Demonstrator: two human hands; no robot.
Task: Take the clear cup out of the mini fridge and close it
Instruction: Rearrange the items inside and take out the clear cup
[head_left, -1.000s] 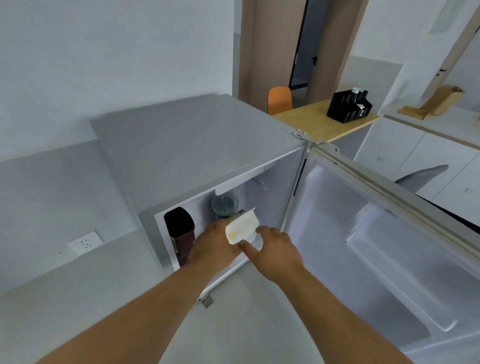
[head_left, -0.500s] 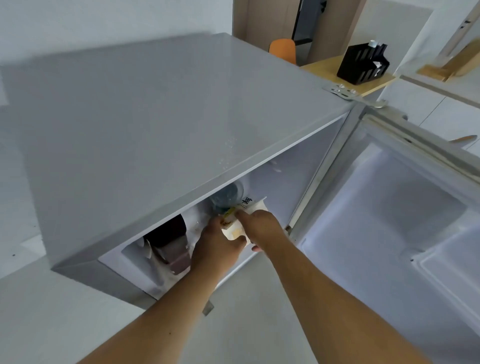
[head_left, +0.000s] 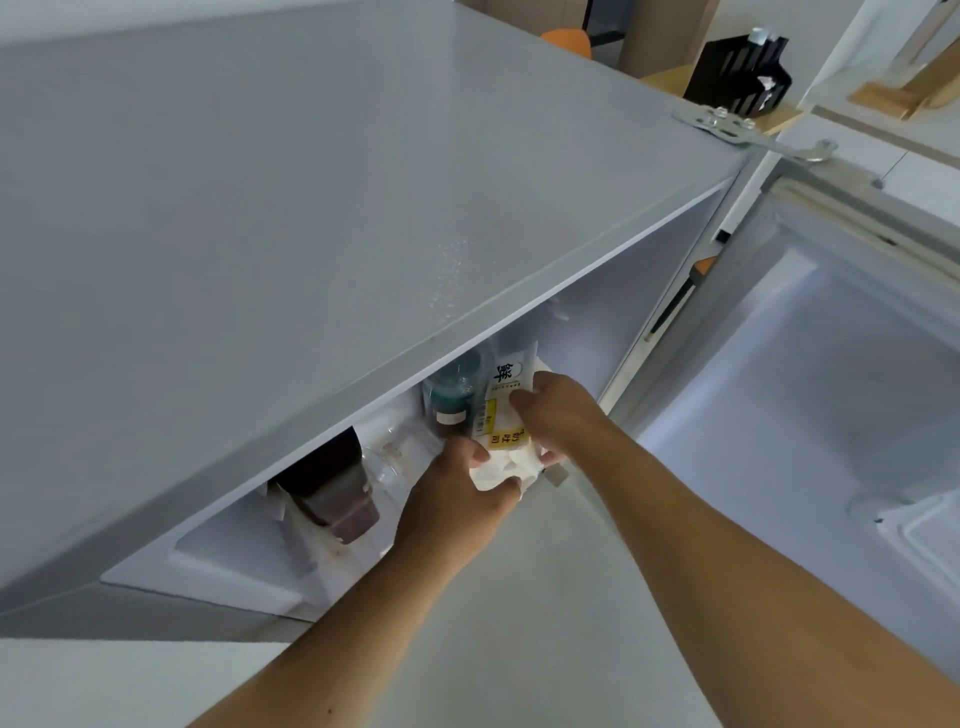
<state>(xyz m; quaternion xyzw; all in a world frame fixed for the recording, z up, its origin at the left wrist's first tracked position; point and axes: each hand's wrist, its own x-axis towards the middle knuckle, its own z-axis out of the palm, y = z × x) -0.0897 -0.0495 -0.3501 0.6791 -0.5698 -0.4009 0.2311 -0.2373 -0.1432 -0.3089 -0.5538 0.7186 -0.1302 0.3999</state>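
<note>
The grey mini fridge (head_left: 311, 208) stands open, its door (head_left: 831, 389) swung out to the right. Both of my hands are at the front of the shelf, gripping a white bread packet (head_left: 506, 447) with a yellow label. My left hand (head_left: 457, 499) grips its lower end and my right hand (head_left: 556, 415) its upper side. Just left of the packet a faint clear cup (head_left: 387, 454) stands on the shelf, partly hidden by the fridge's top edge. Neither hand touches the cup.
A teal-filled bottle (head_left: 452, 400) stands behind the packet. At the shelf's left is a dark brown container (head_left: 337, 493). Beyond the fridge are a wooden table with a black organiser (head_left: 737, 73) and an orange chair (head_left: 566, 39). White cabinets are at far right.
My head has moved closer and lower, so the fridge top fills the view. Both hands stay on the bread packet, which now sits lower at the shelf's front edge.
</note>
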